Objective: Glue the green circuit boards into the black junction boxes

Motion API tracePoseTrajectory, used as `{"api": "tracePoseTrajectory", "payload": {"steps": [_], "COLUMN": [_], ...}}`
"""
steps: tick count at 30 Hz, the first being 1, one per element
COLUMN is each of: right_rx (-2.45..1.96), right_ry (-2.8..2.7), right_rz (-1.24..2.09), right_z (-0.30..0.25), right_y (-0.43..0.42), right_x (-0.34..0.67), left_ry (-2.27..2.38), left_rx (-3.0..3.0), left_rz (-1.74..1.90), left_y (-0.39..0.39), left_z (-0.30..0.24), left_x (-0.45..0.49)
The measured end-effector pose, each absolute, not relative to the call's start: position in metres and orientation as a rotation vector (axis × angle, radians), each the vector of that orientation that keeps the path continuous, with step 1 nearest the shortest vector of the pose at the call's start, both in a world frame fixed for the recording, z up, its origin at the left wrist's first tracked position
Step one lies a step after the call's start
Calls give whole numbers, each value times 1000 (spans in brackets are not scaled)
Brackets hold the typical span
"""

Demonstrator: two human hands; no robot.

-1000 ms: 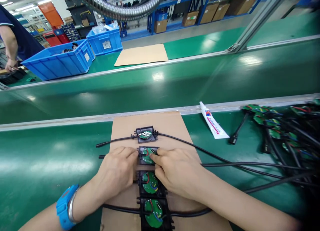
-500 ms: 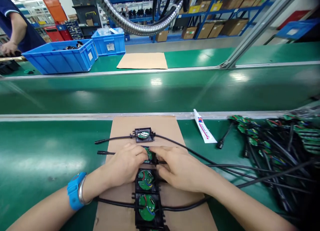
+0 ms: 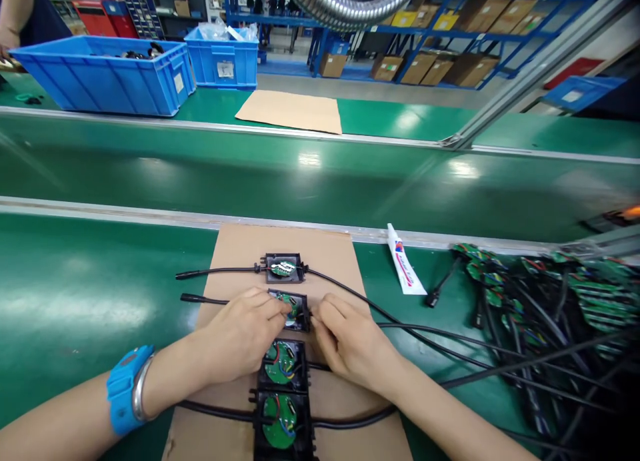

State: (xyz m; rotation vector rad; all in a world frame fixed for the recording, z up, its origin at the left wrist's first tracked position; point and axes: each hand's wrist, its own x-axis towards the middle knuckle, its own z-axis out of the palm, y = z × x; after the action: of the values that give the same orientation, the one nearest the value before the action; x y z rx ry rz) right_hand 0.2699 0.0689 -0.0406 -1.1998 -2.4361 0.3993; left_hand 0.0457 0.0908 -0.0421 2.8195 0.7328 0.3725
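Note:
My left hand (image 3: pixel 243 331) has its fingers curled onto the second black plastic housing (image 3: pixel 302 302), fingertips at the green circuit board inside it. At that housing's right end, my right hand (image 3: pixel 350 334) pinches the black cable (image 3: pixel 395 325) where it enters. Farther away sits another open housing (image 3: pixel 297 258), its board (image 3: pixel 283 268) smeared with white paste. Nearer me, two more housings hold round green boards (image 3: pixel 281 364) with coloured wires. These housings stand in a column on a cardboard sheet (image 3: pixel 350 398). My fingers partly hide the second board.
A white tube (image 3: pixel 406 268) with red and blue print lies right of the cardboard. Beyond it are piled cables and boards (image 3: pixel 540 294). Blue bins (image 3: pixel 120 78) and a flat cardboard piece (image 3: pixel 293 109) rest on the far bench. A metal hose (image 3: pixel 350 11) hangs above; a co-worker stands far left.
My right hand has drawn back from the top of the second housing to its right end, fingers now pinched together, uncovering more of the housing. The view has shifted slightly.

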Motion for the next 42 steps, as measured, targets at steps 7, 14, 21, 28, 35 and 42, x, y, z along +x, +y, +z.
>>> {"api": "tracePoseTrajectory", "payload": {"steps": [7,14,21,28,35,42], "right_rx": [-1292,-1271,-1298,-1251,-1116,-1139], "right_ry": [-2608,-2769,-2396,-2257,-2328,-2443], "right_rz": [347,41,381,551,486,594], "right_z": [-37,-41,-46,-50,-57,-30], "right_y": [73,69,70,73,76,79], "right_x": [271,261,276,272,270,279], "left_ry": [790,857,855,816,864,907], "left_rx": [2759,2771,2704,2812,2841,2568], "left_rz": [265,170,251,182,99,494], "left_y": [90,89,87,86,88,88], "left_z": [-36,-30,-38,-32,-25,-25], "left_x": [50,61,53,56,68,51]}}
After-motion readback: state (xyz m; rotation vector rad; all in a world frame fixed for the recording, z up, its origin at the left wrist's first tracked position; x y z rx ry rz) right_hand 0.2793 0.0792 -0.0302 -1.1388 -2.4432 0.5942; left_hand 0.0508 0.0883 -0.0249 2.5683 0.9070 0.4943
